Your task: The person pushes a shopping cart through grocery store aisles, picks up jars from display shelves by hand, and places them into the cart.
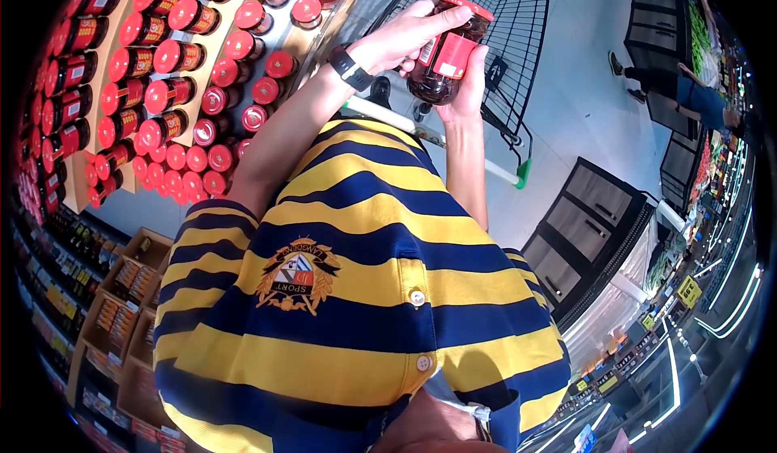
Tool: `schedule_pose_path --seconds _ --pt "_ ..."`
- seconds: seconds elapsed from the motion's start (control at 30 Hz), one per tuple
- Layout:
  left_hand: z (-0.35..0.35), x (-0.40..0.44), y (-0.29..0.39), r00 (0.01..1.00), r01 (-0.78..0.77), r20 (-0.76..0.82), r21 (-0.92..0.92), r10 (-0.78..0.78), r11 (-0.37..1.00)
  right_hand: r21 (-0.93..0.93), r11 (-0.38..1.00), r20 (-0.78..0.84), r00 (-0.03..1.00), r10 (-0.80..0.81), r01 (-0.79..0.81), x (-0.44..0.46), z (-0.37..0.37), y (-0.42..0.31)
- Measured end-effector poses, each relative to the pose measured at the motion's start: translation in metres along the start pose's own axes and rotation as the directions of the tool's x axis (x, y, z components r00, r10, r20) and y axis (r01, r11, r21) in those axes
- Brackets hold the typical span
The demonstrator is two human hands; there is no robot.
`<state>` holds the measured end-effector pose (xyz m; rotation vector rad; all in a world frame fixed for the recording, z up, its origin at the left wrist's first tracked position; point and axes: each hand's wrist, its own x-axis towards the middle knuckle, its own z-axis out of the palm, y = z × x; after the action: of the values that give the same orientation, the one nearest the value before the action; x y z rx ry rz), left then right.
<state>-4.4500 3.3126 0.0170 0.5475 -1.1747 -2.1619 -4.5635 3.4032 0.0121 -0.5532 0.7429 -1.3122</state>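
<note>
Both my hands hold a dark glass jar [435, 87] with a red lid and a red label, tilted above a shopping cart [518, 28]. My left hand [401, 39], with a black watch on its wrist, is closed at the lid end, its thumb lying along the red lid. Around the jar's lower side wraps my right hand [468, 93], thumb up along the glass; its other fingers are hidden behind the jar. The label faces me, but its print is too small to read.
To the left, a tiered display [231, 44] carries rows of similar red-lidded jars. The cart's handle [388, 117] crosses close in front of my body. A person [696, 93] walks at the right, near dark cabinets [587, 214] and produce. Wooden bins [121, 323] stand at lower left.
</note>
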Motion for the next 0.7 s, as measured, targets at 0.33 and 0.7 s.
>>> schedule_pose_path --seconds 0.33,0.7 --pt "0.008 -0.011 0.012 0.991 0.132 0.014 -0.019 -0.132 0.991 0.108 0.994 0.019 0.999 0.026 -0.028 -0.002 -0.006 -0.004" --pt "0.007 -0.017 0.01 0.995 0.097 -0.009 -0.007 -0.097 0.995 0.105 0.994 0.036 0.999 0.035 -0.039 -0.006 0.002 -0.003"
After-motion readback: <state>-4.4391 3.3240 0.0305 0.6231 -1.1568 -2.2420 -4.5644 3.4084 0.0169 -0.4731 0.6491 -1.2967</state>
